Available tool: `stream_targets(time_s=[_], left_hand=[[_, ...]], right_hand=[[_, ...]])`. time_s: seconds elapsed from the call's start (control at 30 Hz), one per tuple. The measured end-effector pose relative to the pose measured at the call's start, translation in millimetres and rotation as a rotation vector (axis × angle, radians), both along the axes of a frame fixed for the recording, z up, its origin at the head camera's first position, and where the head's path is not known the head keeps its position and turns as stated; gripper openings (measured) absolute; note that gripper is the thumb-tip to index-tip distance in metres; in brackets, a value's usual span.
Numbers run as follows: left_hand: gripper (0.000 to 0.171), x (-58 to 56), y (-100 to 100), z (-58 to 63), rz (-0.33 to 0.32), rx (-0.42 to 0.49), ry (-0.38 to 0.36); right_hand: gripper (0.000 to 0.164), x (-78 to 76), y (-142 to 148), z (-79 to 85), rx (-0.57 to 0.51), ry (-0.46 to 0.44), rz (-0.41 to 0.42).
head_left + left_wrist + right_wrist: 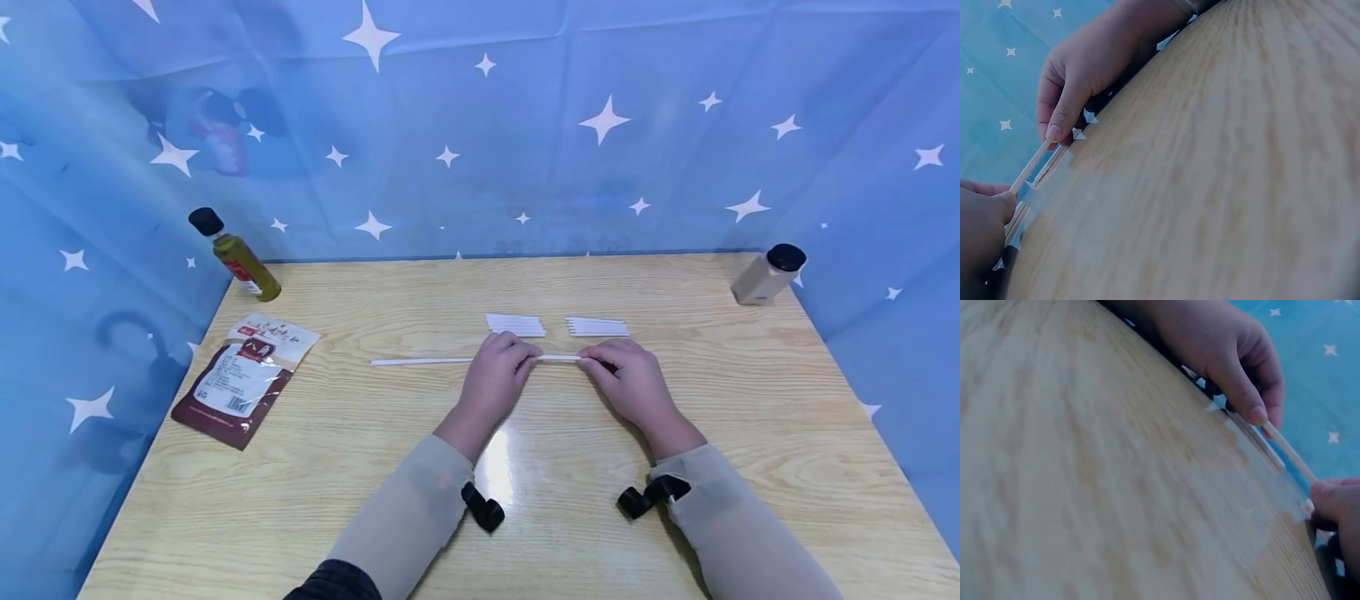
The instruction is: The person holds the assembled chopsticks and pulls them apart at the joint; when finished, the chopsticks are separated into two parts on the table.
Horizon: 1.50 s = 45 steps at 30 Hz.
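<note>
A long thin white stick (423,362) lies crosswise in front of me, its left part running out past my left hand (498,367). That hand pinches it between thumb and fingers. A short way along, my right hand (628,377) pinches it near its right end. In the left wrist view a span of the stick (1030,164) bridges the two hands, and the right wrist view has the same span (1291,452). Just beyond the hands lie two rows of short white sticks, a left row (515,325) and a right row (597,327).
A brown and white food pouch (245,379) lies at the left of the wooden table (360,517). An oil bottle (246,265) stands at the back left, a black-capped jar (767,277) at the back right. Blue starry cloth (517,183) hangs behind.
</note>
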<state>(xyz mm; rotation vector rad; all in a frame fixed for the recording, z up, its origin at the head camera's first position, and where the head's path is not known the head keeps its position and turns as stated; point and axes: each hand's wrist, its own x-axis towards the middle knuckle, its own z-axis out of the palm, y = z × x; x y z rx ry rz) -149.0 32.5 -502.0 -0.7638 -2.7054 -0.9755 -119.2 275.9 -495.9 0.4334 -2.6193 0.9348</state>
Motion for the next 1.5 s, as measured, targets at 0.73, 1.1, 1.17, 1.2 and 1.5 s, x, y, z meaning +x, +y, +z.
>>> stream_targets(time_s=[0.73, 1.1, 1.17, 1.2, 1.5], left_hand=[[0.014, 1.0, 2, 5.3, -0.009, 0.048, -0.125], [0.014, 3.2, 2, 3.4, -0.008, 0.062, -0.173], [0.014, 2.8, 1, 2.6, -0.017, 0.055, -0.171], [0.014, 2.0, 1, 1.5, -0.019, 0.060, -0.165], [0.013, -2.0, -7, 1.5, 0.039, 0.143, -0.133]], right_hand=[[0.005, -1.0, 5, 4.4, -0.004, -0.074, -0.008], [0.007, -0.5, 7, 3.6, 0.005, -0.114, 0.007], [0.007, -0.2, 9, 3.2, 0.011, -0.130, 0.023], [0.008, -0.4, 10, 3.2, 0.010, -0.137, 0.026], [0.014, -4.1, 22, 3.7, -0.110, -0.108, -0.097]])
